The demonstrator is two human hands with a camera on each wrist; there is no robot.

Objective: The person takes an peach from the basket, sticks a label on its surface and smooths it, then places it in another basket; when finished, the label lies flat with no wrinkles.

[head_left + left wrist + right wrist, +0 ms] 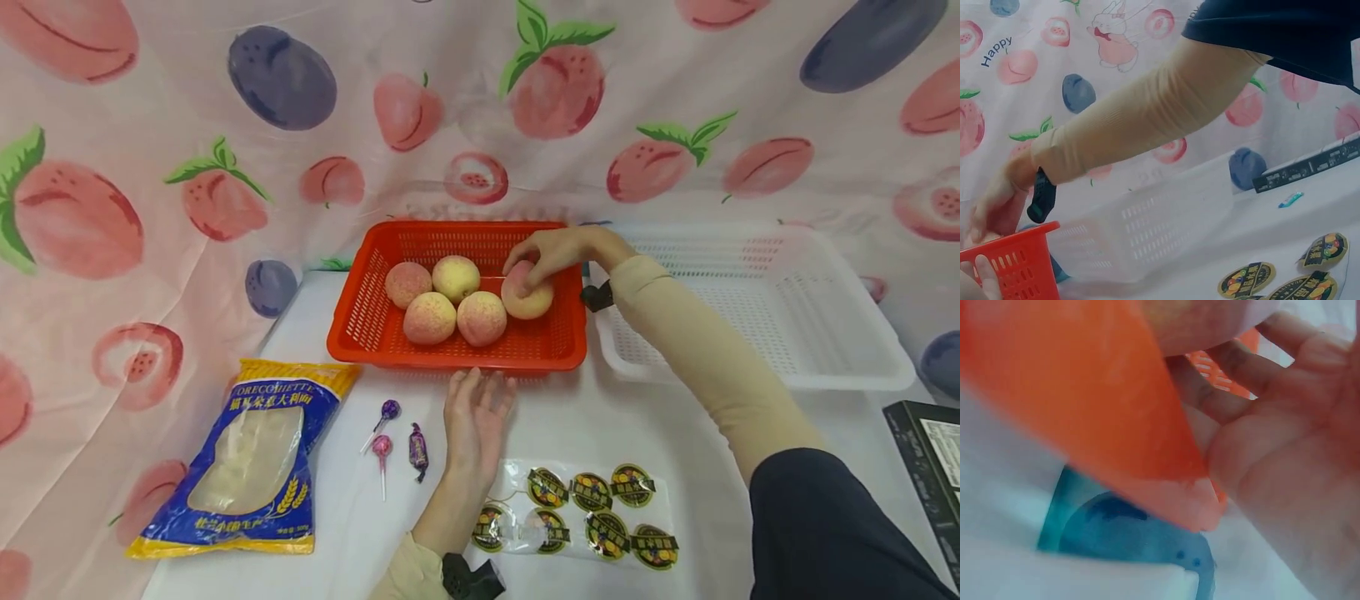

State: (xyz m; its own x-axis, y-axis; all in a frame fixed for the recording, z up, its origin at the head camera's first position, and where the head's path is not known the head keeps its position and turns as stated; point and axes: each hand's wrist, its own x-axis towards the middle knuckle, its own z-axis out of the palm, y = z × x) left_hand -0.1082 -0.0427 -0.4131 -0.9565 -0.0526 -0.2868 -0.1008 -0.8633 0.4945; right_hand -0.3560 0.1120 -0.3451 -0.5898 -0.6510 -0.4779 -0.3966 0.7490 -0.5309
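Note:
My right hand (561, 248) reaches over the right end of a red plastic basket (450, 357) and grips a pink-and-yellow peach (529, 307) inside it. From the right wrist view, the fingers curl round that peach (1210, 324), close by the basket wall. Several other peaches (431, 318) sit in the middle and left of the basket. My left hand (474, 429) lies palm up before the basket, its fingers loosely extended to the front rim and holding nothing. In the left wrist view only the fingertips (986, 275) show against the red wall.
A white perforated basket (832, 379) stands right of the red one. Front left are a blue-and-yellow pasta bag (247, 458), two lollipops (382, 446) and a purple wrapped candy (417, 452). A sheet of round stickers (588, 492) lies in front; a black box (926, 467) is far right.

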